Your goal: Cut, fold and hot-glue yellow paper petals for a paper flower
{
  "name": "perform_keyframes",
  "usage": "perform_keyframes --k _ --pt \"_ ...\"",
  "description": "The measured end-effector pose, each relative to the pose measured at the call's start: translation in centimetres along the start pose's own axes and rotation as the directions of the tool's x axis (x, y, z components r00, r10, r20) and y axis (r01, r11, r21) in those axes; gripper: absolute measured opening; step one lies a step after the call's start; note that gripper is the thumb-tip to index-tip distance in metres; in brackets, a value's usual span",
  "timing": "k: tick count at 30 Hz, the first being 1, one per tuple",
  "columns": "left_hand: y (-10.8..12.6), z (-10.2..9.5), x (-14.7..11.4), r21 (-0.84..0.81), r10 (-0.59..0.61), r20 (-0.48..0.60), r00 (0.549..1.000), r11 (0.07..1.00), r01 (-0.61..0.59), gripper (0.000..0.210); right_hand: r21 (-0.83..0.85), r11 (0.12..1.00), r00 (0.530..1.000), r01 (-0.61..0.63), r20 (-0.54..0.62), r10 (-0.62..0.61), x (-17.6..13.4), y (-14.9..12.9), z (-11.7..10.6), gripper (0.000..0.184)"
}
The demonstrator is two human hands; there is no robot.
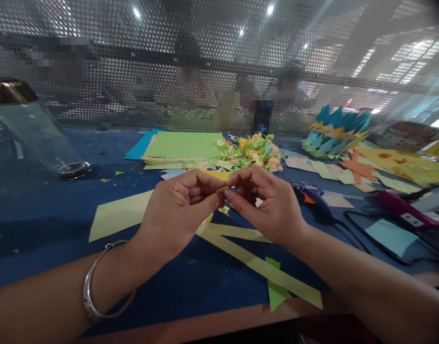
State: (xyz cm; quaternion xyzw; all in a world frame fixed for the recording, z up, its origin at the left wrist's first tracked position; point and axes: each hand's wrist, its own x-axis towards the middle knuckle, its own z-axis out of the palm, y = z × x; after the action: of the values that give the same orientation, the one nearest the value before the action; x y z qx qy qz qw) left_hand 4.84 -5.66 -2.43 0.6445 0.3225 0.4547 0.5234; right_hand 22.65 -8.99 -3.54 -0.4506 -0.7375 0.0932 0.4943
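Note:
My left hand and my right hand meet above the table, thumbs and fingertips pinched together. Between them is a small yellow paper piece, mostly covered by the fingers. Below the hands lie pale yellow paper strips, one crossing a green paper scrap. A pale yellow-green sheet rests beside my left hand, partly behind it. Just past the fingers is a heap of small curled paper pieces in yellow, green and peach.
Stacked coloured paper lies at the back. A glass bottle stands at left. To the right are a dark blue glue gun with its cable, a purple power strip, a blue paper piece and a folded-paper ring. Perforated metal closes the back.

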Motion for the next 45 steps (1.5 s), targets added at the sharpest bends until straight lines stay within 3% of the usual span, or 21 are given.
perform_keyframes --k 16,21,27,35,45 --pt "0.6 -0.1 0.0 0.313 0.132 -0.031 0.991 0.943 -0.116 0.010 0.012 1.000 1.000 0.024 -0.018 -0.024 0.1 0.0 0.3 0.006" --pt "0.4 -0.3 0.2 0.176 0.042 0.032 0.999 0.983 -0.047 0.019 0.032 0.999 0.999 -0.023 -0.021 0.024 0.1 -0.3 0.2 0.004" --pt "-0.2 -1.1 0.9 0.069 -0.116 0.215 0.970 0.992 0.103 0.016 0.111 0.989 0.995 -0.102 -0.002 0.103 0.4 -0.2 -0.1 0.005" --pt "0.2 -1.3 1.1 0.146 -0.104 0.193 0.976 0.986 0.076 0.012 0.258 0.944 0.978 -0.206 0.076 0.193 0.5 0.0 -0.3 0.007" --pt "0.3 -1.2 1.0 0.158 -0.094 0.167 0.981 0.985 0.068 0.012 0.340 0.908 0.969 -0.244 0.113 0.218 0.8 0.0 -0.3 0.009"
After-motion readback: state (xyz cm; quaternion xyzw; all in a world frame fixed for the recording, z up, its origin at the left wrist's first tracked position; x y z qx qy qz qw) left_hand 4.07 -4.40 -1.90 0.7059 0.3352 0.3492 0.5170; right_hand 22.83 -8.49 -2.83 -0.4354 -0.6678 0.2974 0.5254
